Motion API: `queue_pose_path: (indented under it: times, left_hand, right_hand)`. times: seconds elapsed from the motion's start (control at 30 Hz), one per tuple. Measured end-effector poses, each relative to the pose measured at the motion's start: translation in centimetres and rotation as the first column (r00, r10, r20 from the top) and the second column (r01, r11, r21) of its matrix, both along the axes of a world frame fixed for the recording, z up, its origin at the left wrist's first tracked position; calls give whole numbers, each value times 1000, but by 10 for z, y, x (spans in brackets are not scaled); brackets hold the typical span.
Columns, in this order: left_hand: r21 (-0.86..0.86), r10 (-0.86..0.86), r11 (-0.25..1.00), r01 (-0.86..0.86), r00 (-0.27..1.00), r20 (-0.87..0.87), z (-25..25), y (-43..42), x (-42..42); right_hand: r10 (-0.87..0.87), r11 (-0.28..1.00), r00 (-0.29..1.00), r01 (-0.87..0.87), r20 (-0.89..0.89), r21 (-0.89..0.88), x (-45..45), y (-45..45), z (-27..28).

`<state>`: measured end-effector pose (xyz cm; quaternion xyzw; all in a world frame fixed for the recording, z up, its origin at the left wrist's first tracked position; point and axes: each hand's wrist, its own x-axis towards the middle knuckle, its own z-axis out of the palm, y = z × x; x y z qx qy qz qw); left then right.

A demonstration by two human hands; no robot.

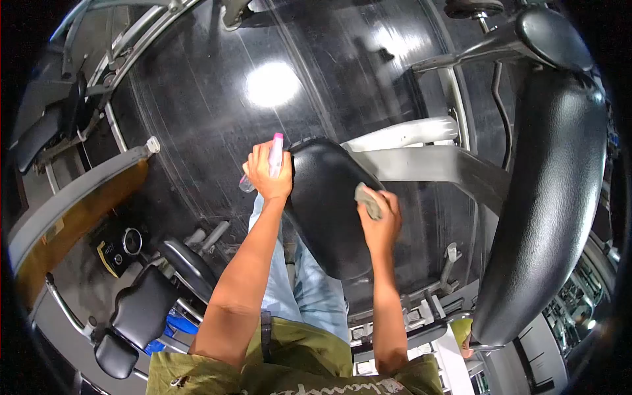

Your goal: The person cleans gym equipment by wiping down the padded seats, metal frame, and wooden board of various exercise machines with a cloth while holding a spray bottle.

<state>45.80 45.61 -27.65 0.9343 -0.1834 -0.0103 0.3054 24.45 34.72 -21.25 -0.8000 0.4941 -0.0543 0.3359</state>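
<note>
A black padded seat [329,210] of a gym machine is in front of me, at the middle of the view. My left hand [268,170] is closed around a pink and clear spray bottle [276,155] at the seat's left edge; much of the bottle is hidden by the fingers. At the right edge of the seat, my right hand [383,220] grips a bunched grey cloth [368,201]. Whether the cloth presses on the padding I cannot tell for certain.
A tall black backrest [543,197] stands at the right, joined to the seat by a grey metal frame [421,163]. Other machines with black pads [141,306] are at the lower left. A curved grey bar [79,191] runs along the left. The floor [197,112] is dark and shiny.
</note>
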Motion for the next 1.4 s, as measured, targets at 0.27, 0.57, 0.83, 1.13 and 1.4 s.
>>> queue_pose_path:
  times: [0.27,0.57,0.83,1.13,1.4]
  left_hand:
    - [21,8,1000,-7,1000,-28,-1,0,1]
    - [-10,17,1000,-17,1000,-5,-4,1,1]
    - [-17,-2,1000,2,1000,-15,-4,1,2]
    - [-34,-25,999,25,1000,1,-1,1,2]
    - [-65,-12,998,10,1000,-23,2,0,1]
  right_hand:
    - [11,998,999,-8,-51,57,28,-17,-6]
    - [210,950,978,-205,6,235,51,-68,-14]
    - [25,938,999,-30,19,345,62,-64,-29]
    - [312,917,943,-331,116,225,128,-65,-35]
    - [186,982,982,-184,44,-41,49,-13,-12]
